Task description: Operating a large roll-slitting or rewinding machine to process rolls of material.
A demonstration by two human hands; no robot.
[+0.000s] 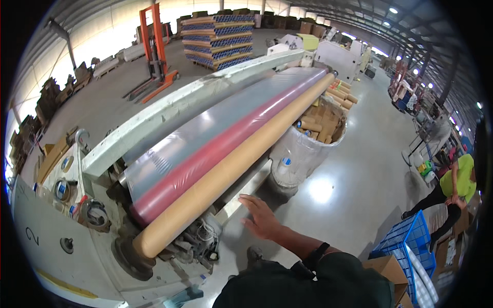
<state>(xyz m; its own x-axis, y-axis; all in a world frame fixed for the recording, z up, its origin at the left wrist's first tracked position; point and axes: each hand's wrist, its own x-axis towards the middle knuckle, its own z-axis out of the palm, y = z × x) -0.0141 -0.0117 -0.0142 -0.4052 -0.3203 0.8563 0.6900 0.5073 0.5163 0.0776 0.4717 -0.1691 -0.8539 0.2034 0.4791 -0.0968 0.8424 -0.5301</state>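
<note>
My right hand (261, 219) reaches in from the lower right with its fingers apart and nothing in it. It is held in the air beside a long brown cardboard tube (205, 197), which runs along the near side of a large machine. Behind the tube lies a roll wound with red film (215, 149), and a sheet of clear, shiny film (200, 123) stretches beyond it. The tube's near end sits against a dark round holder (136, 262) on the machine's end frame. My left hand is not in view.
Tape rolls (96, 211) lie on the machine's end. A plastic-lined bin (308, 149) holds cardboard core pieces. A blue crate (405, 241) stands at right near a person in a yellow-green shirt (459, 179). An orange lift (159, 56) and stacked tubes (218, 41) stand behind.
</note>
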